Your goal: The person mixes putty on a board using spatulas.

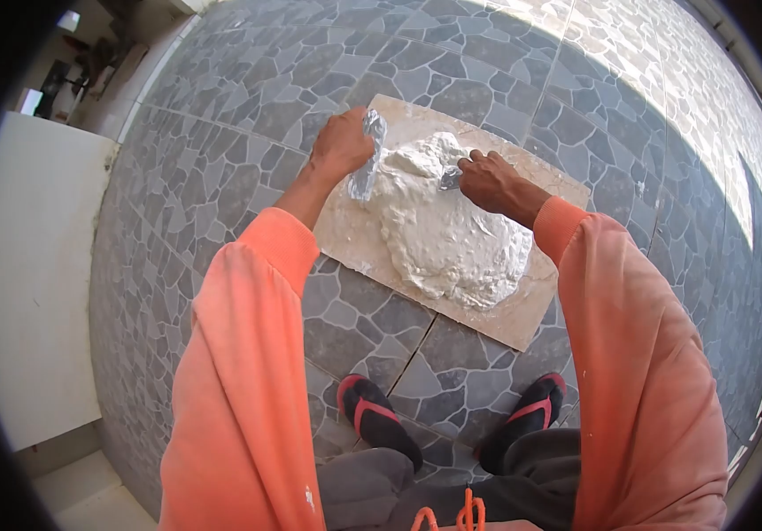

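A beige tile slab [536,305] lies on the stone-pattern floor with a mound of white paste [447,234] spread over it. My left hand [341,142] grips a paste-smeared metal scraper [367,164] at the mound's left edge. My right hand [487,177] holds a small metal blade [450,180] pressed into the top of the paste. Both arms wear orange sleeves.
My feet in black sandals with red straps [376,420] [527,416] stand just in front of the slab. A white wall or panel [35,274] runs along the left. Sunlit floor [717,115] stretches to the right, and dim clutter sits at the top left.
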### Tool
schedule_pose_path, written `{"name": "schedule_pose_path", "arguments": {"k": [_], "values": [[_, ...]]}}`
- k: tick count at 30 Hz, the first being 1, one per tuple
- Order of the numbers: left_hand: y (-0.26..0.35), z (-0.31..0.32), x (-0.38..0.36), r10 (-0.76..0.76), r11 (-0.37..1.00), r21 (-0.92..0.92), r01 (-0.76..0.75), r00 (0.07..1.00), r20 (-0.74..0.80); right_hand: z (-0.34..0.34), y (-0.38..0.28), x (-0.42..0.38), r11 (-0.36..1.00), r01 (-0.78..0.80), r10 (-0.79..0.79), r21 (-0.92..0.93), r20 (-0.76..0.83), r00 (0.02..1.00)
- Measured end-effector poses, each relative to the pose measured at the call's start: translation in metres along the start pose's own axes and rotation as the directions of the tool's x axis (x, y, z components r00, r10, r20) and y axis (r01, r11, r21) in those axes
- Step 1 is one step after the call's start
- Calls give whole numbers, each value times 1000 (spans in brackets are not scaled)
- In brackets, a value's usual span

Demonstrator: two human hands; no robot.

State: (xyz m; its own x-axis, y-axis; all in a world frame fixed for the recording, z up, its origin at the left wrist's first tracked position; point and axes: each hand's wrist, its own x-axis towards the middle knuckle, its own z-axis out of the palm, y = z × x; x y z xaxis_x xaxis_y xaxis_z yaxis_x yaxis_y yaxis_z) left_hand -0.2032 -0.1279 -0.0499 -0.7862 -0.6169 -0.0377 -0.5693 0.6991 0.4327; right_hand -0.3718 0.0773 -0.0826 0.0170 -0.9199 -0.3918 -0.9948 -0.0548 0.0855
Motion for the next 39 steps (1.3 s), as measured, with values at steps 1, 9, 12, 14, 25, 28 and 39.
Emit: {"name": "schedule_pose_path", "arguments": {"k": [1,9,12,14,25,28,39], "values": [[-1,2,-1,-4,1000,-5,4,1000,14,-15,0,-5,1000,17,-17,-21,28,999],[-2,3,-2,-1,1000,-4,1,1000,-21,-2,1,0,1000,-18,19,23,-66,998],[0,3,-4,-47,999,-16,48,998,36,-18,12,-4,999,11,-13,-33,-57,998],[2,1,-3,-61,998,-5,62,997,56,-29,20,-2,997,-60,54,-43,-117,992],[8,0,-6,-53,998,-28,54,998,30,-22,25,-5,995,-91,85,-35,-161,983],[7,2,-3,-34,999,5,34,999,21,-3,21,-3,993,-111,102,-31,-211,972],[7,-1,-5,-36,999,4,36,999,25,5,14,0,997,-73,74,11,-222,972]]}}
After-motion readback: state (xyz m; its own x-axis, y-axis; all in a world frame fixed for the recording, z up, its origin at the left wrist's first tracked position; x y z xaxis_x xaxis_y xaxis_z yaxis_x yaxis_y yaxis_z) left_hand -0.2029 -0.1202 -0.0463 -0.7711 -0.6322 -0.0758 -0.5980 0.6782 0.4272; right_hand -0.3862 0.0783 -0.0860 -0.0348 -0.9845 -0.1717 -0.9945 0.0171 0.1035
